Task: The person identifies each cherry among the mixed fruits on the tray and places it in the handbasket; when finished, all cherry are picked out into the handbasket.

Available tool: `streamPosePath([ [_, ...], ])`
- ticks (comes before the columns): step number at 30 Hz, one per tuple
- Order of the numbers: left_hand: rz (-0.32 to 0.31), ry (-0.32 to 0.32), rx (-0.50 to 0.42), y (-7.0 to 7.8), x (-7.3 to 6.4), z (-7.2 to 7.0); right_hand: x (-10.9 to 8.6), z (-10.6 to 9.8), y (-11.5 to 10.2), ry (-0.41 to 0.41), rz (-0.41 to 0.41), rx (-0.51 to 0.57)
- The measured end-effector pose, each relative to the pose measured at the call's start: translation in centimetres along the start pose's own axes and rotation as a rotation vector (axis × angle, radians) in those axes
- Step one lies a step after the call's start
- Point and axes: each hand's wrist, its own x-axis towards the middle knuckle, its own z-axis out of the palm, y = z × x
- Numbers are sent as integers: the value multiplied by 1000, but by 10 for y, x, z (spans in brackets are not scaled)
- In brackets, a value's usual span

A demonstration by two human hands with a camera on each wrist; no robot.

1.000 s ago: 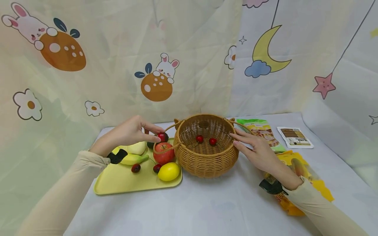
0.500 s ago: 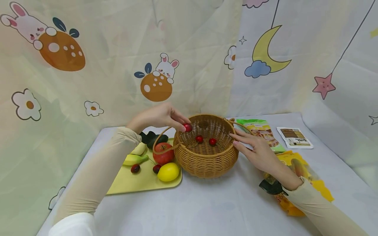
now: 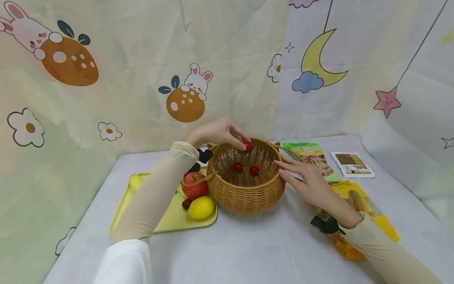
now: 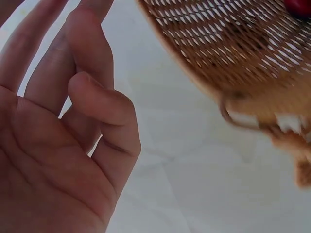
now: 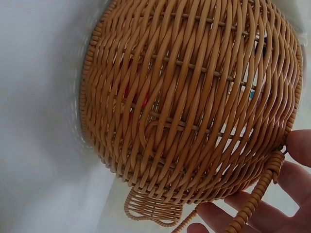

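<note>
My left hand (image 3: 227, 132) pinches a red cherry (image 3: 247, 146) between thumb and fingertips, over the inside of a brown wicker basket (image 3: 246, 199). Two more cherries lie on the basket's floor, one to the left (image 3: 238, 167) and one to the right (image 3: 253, 170). In the left wrist view the palm and bent fingers (image 4: 104, 104) show beside the basket's rim, while the pinched cherry is out of sight. My right hand (image 3: 306, 179) rests on the basket's right side with fairly straight fingers at the rim, close by the handle (image 5: 257, 194).
Left of the basket, partly under my left arm, is a yellow tray (image 3: 177, 225) with an apple (image 3: 195, 185), a lemon (image 3: 201, 208), a cherry (image 3: 186, 203) and a banana (image 3: 134, 182). Food packets lie at right: green (image 3: 312, 157), white (image 3: 352, 164) and yellow (image 3: 376, 213).
My left hand has carried the cherry from above the tray rightward, across the basket's left rim and over its opening. The right hand has stayed at the basket's right side.
</note>
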Motion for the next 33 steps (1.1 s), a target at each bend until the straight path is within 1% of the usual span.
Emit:
streamPosePath([
  [3,24,-2,0,2,13,4,0,-1,0,5,-1,-2],
  [9,29,-33,16,-3,29,20,-1,0,1,12,-5,-2],
  [14,50,-70,112,-9,43,32,-1,-1,0,9,3,-9],
  [16,56,-86,127,-14,47,36,0,-1,0,8,-1,-5],
  [18,57,-98,113,-19,50,39,0,-1,0,6,-3,-4],
  [21,63,-103,92,-22,49,41,0,0,1,3,-2,-11],
  [25,72,-97,113,-21,49,41,1,-1,2,2,1,-23],
  [33,59,-105,144,-21,49,41,1,1,1,9,-6,-9],
])
